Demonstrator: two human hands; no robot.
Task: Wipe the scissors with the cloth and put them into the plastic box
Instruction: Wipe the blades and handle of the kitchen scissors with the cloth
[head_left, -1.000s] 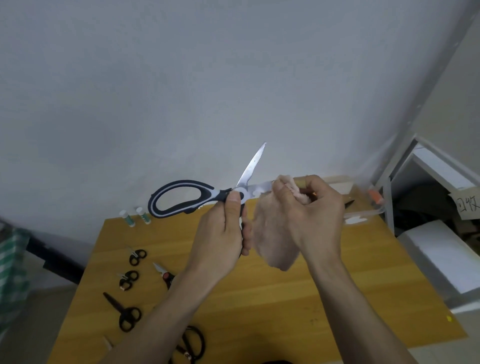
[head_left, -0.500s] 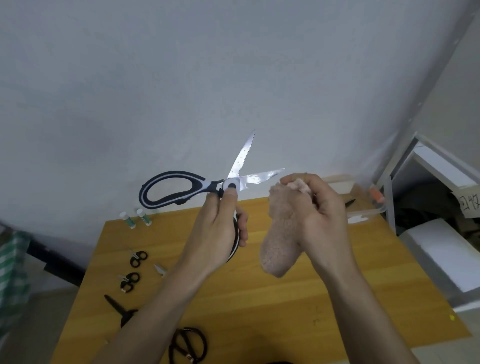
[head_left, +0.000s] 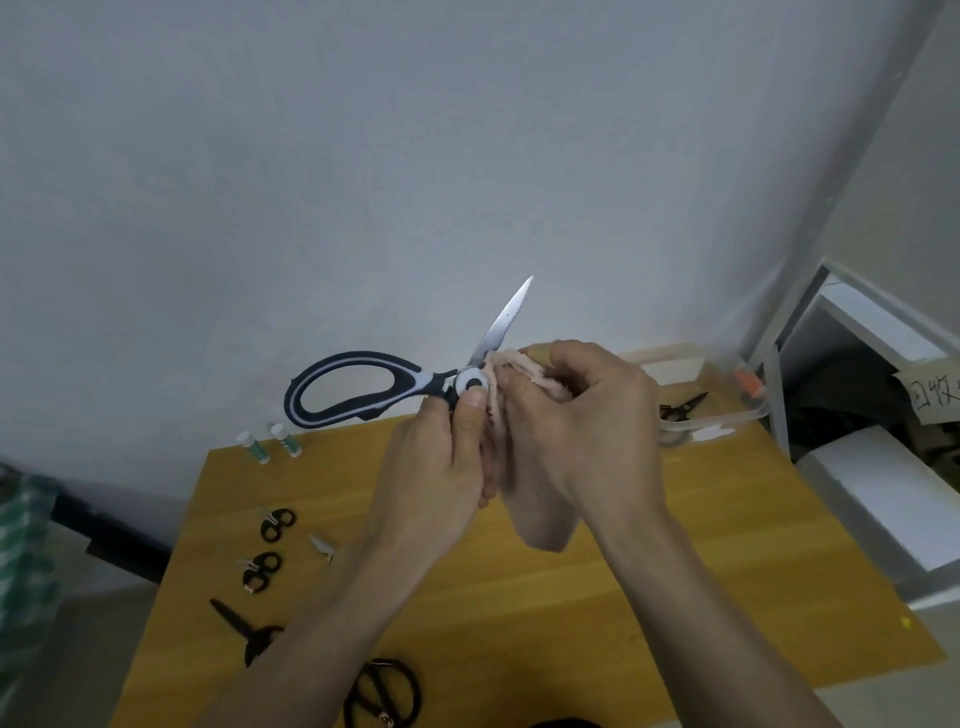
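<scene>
Above table (head_left: 727, 545), scissors (head_left: 363, 387) handle-left, blade up-right.

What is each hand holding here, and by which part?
The left hand grips the large scissors near the pivot, thumb below the screw. The right hand holds the pink cloth, bunched over the lower blade.

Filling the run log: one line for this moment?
step: wiping | left hand: grips black-and-white kitchen scissors | right hand: pinches pink cloth on blade | clear plastic box: waiting
</scene>
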